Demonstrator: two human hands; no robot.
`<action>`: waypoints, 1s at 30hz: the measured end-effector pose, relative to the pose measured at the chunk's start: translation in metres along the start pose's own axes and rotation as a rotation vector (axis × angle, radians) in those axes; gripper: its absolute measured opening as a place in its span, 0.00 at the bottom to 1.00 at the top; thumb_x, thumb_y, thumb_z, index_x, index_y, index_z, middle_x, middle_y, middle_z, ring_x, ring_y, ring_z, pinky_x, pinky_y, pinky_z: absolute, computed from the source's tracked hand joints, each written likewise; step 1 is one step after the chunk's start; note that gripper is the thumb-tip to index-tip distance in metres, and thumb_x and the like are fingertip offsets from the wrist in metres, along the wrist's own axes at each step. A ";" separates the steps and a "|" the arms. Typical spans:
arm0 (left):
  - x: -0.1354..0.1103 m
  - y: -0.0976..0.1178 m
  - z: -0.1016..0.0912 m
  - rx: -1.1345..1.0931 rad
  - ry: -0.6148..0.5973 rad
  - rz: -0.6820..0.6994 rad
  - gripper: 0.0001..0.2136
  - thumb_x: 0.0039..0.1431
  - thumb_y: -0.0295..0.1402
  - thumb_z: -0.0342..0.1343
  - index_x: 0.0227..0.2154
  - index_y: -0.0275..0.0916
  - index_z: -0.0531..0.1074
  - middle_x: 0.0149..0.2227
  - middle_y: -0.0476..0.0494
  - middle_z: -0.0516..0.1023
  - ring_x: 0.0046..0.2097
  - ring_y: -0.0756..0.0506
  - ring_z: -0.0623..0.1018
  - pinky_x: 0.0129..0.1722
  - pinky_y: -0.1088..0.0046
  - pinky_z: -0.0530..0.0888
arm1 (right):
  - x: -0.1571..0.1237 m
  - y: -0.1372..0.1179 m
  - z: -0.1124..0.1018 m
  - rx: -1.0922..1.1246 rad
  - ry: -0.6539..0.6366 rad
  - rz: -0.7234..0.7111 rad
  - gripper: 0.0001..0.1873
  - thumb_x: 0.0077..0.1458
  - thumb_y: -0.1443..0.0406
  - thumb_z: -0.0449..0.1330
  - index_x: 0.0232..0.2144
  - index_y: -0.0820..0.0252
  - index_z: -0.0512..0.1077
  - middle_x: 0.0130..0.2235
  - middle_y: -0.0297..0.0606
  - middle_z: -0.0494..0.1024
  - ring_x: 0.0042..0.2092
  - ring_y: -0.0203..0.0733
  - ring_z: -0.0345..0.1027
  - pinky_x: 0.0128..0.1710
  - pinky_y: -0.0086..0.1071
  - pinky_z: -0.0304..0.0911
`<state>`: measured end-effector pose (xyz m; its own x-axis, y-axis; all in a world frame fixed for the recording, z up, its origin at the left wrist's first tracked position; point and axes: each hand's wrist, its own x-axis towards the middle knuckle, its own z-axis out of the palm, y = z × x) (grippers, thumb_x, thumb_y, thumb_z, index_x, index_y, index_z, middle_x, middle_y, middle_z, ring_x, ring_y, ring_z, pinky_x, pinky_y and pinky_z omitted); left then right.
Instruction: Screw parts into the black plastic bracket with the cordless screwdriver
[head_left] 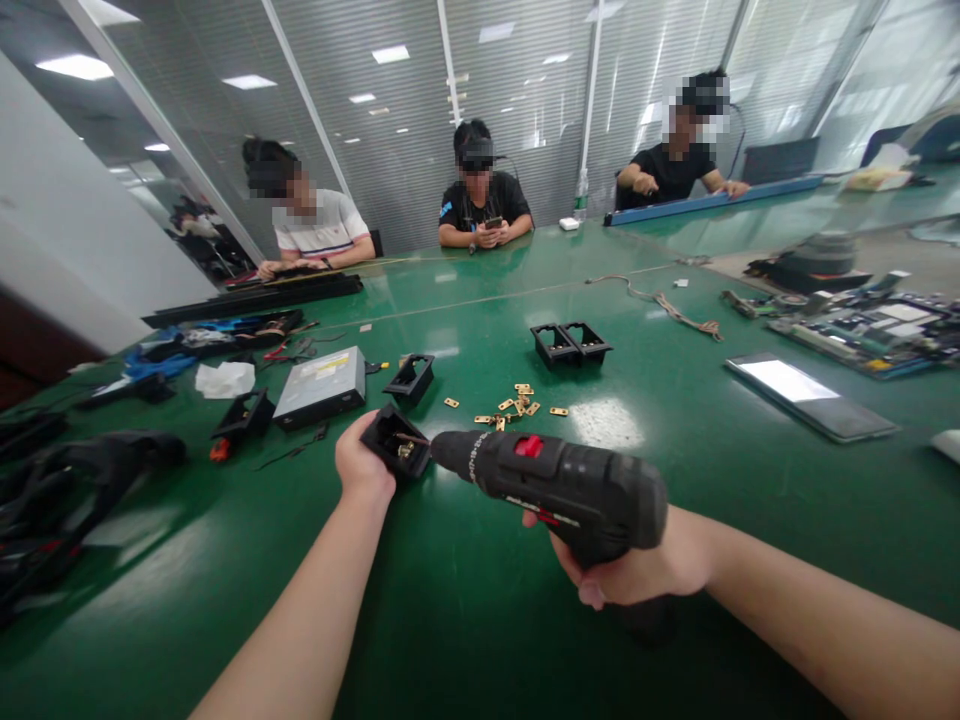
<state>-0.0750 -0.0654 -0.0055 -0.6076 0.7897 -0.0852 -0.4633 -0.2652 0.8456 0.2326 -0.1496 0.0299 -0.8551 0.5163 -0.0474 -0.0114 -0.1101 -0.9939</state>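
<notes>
My left hand grips a black plastic box-shaped housing, tilted so its open side faces me. Small brass-coloured parts show inside it. In my right hand is a black cordless drill with a red switch on top, its bit pointing left into the housing. Whether the bit touches a screw I cannot tell. Just beyond the drill lies a loose group of small brass plates. Another black housing stands behind my left hand, and a joined pair of housings sits farther back.
A silver disc drive and another black housing lie left on the green table. To the right are a phone-like slab, circuit boards and a cord. Three people sit along the far side.
</notes>
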 end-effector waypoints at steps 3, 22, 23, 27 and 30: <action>0.010 0.000 -0.006 0.012 0.125 0.087 0.03 0.49 0.28 0.52 0.23 0.40 0.71 0.22 0.51 0.73 0.26 0.47 0.77 0.29 0.71 0.75 | -0.004 0.004 -0.007 0.042 0.052 -0.085 0.32 0.46 0.71 0.66 0.54 0.62 0.63 0.31 0.32 0.73 0.29 0.38 0.72 0.28 0.32 0.69; 0.019 0.018 -0.008 -0.150 0.247 -0.124 0.03 0.52 0.33 0.50 0.27 0.41 0.67 0.28 0.46 0.75 0.29 0.43 0.77 0.32 0.63 0.77 | -0.009 0.005 -0.016 0.177 -0.088 0.135 0.37 0.42 0.72 0.69 0.56 0.62 0.66 0.28 0.31 0.76 0.23 0.35 0.71 0.22 0.25 0.68; 0.020 0.018 -0.009 -0.154 0.234 -0.146 0.03 0.52 0.33 0.50 0.27 0.41 0.67 0.28 0.45 0.75 0.29 0.43 0.77 0.32 0.63 0.77 | -0.008 0.004 -0.014 0.194 -0.139 0.184 0.38 0.40 0.72 0.70 0.56 0.63 0.67 0.27 0.31 0.76 0.23 0.34 0.70 0.21 0.24 0.67; 0.021 0.018 -0.012 -0.190 0.189 -0.170 0.05 0.54 0.34 0.48 0.28 0.41 0.68 0.28 0.44 0.76 0.30 0.42 0.78 0.33 0.61 0.77 | -0.004 0.001 -0.007 0.174 -0.228 0.298 0.41 0.37 0.74 0.71 0.57 0.62 0.68 0.25 0.30 0.76 0.22 0.34 0.69 0.20 0.23 0.68; 0.023 0.016 -0.015 -0.220 0.143 -0.176 0.07 0.55 0.35 0.47 0.29 0.40 0.69 0.28 0.44 0.76 0.30 0.42 0.78 0.35 0.59 0.78 | -0.002 -0.006 -0.002 0.076 -0.204 0.299 0.46 0.40 0.76 0.69 0.62 0.57 0.64 0.25 0.29 0.77 0.23 0.34 0.70 0.21 0.22 0.67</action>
<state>-0.1064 -0.0595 -0.0014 -0.5826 0.7527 -0.3066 -0.6884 -0.2565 0.6785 0.2350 -0.1482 0.0354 -0.9121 0.2731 -0.3057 0.2221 -0.2975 -0.9285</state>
